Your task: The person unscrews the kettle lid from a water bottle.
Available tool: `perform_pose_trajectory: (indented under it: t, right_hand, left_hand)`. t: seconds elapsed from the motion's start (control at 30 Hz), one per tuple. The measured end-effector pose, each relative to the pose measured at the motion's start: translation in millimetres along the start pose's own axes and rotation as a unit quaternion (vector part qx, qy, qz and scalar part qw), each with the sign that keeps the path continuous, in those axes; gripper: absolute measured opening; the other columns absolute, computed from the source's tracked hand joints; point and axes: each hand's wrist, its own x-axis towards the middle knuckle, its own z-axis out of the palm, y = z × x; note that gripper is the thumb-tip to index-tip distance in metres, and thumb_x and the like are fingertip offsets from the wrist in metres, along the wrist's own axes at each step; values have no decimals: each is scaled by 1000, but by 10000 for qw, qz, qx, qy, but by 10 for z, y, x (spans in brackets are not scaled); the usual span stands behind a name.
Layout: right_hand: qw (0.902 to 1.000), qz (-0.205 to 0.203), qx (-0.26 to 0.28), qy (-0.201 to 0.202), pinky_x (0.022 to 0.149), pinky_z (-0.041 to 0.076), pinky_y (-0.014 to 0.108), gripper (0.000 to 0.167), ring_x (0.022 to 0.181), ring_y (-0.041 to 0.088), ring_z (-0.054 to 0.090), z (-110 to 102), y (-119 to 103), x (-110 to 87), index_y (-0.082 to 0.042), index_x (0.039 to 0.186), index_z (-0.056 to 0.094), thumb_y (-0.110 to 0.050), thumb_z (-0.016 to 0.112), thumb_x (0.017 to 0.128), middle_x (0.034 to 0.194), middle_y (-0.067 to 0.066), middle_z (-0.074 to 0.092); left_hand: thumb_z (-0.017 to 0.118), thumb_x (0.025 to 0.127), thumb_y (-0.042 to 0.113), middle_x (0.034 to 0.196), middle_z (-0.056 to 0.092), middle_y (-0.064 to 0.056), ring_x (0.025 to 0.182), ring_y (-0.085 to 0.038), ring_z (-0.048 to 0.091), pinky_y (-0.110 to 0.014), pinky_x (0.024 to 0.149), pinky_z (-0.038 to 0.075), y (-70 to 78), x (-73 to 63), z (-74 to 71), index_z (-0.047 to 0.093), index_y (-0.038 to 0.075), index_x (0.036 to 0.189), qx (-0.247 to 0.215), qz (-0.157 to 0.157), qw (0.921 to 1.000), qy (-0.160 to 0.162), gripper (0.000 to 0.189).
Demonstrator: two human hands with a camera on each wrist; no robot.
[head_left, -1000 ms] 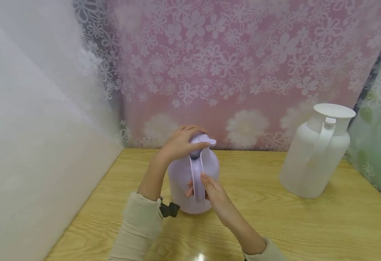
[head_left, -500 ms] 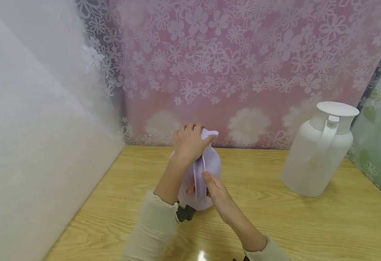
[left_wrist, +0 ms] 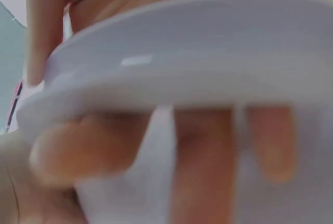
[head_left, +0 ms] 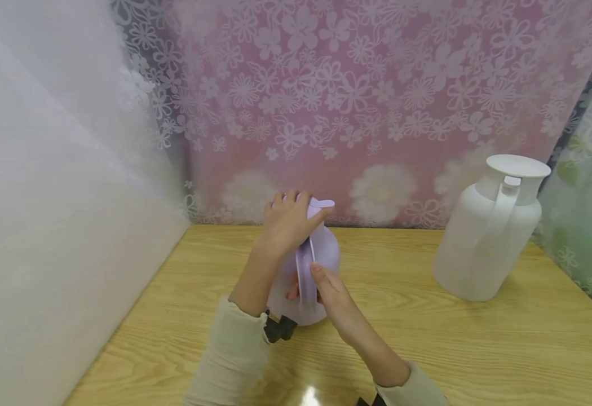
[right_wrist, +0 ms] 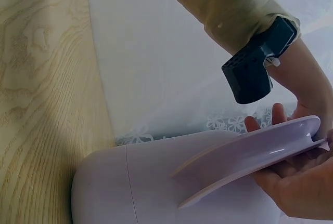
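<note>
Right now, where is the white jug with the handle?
In the head view, the white jug stands on the right side of the wood-grain table, in front of the pink flowered backdrop and to the right of the lilac jug.

From the head I look forward and down, well back: the table (head_left: 402, 316) fills the bottom, the jug (head_left: 329, 254) sits low of centre, the white jug (head_left: 481, 248) at right, the curtain (head_left: 377, 101) on top. My right-wrist view is near and turned sideways — table down its left, the left wrist's black camera (right_wrist: 250, 68) upper right. It shares the handle (right_wrist: 250, 154) with the head view. My left-wrist view is closest — a blurred band, apparently that handle, crosses its frame.
</note>
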Motion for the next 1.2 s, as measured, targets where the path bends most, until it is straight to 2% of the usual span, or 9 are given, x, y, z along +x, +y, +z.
perform_pose_trajectory:
  t: [0.13, 0.27, 0.43, 0.53, 0.6, 0.7, 0.8, 1.0, 1.2]
  right_hand:
    - [9999, -70, 33, -64, 81, 44, 41, 59, 90, 27, 59, -1, 7, 4, 10, 107, 54, -37, 19, 102, 85, 16, 63]
    - [9999, -76, 37, -108, 82, 44, 42, 58, 90, 28, 59, 1, 6, 7, 10, 108, 53, -37, 19, 102, 85, 16, 63]
    - [9998, -88, 60, -157, 82, 43, 43, 57, 89, 27, 59, 6, 1, 2, 11, 107, 52, -36, 20, 102, 85, 16, 63]
    - [9998, -104, 83, -150, 82, 43, 45, 56, 88, 27, 59, 3, 0, -3, 10, 106, 52, -36, 20, 102, 85, 16, 63]
    - [9998, -103, 99, -128, 82, 42, 46, 56, 88, 27, 59, 1, -2, -7, 9, 106, 53, -36, 20, 102, 85, 17, 62]
    - [9999, -83, 99, -100, 82, 43, 44, 56, 89, 27, 59, -1, -10, -15, 9, 106, 53, -36, 20, 102, 85, 18, 62]
    - [9999, -87, 83, -101, 82, 43, 42, 56, 89, 27, 59, 5, -9, -19, 9, 106, 53, -35, 20, 102, 85, 19, 62]
    - [9998, -124, 70, -153, 84, 42, 48, 57, 89, 29, 59, -7, -18, -19, 10, 107, 53, -36, 20, 102, 86, 18, 62]
    - [9999, -91, 61, -130, 84, 43, 47, 57, 89, 27, 60, -16, -4, -18, 8, 107, 54, -37, 20, 102, 86, 16, 63]
  left_hand:
    - [43, 89, 58, 142, 34, -8, 130, -32, 24, -52, 102, 20, -140, -10, -69, 35, 17, 142, -360, 610, 9969, -331, 67]
    - [49, 89, 54, 144, 33, -5, 132, -28, 23, -49, 103, 21, -313, 6, -116, 38, 18, 140, -855, 1277, 9874, -363, 64]
    - [58, 88, 44, 139, 39, 1, 130, -17, 27, -42, 102, 27, -476, 46, -114, 51, 20, 131, -1513, 2139, 9650, 86, 51]
    - [60, 87, 42, 133, 47, 4, 125, -12, 35, -38, 99, 31, -513, 93, -72, 60, 21, 121, -1735, 2489, 9519, 433, 41]
    - [61, 87, 41, 129, 50, 5, 123, -11, 38, -38, 99, 31, -524, 130, -32, 63, 20, 116, -1825, 2673, 9447, 532, 36]
    - [62, 86, 41, 127, 52, 8, 122, -9, 39, -37, 98, 33, -533, 166, 29, 65, 22, 113, -1946, 2734, 9409, 465, 33]
    - [64, 84, 41, 125, 52, 11, 121, -7, 39, -38, 95, 35, -549, 173, 76, 64, 26, 113, -2085, 2651, 9407, 361, 33]
    - [61, 83, 43, 128, 50, 12, 121, -10, 38, -43, 90, 38, -539, 163, 70, 60, 29, 118, -1884, 2472, 9499, 326, 38]
    - [56, 82, 41, 131, 48, 7, 122, -17, 38, -45, 91, 35, -477, 120, 54, 56, 28, 121, -1549, 2215, 9624, 282, 41]
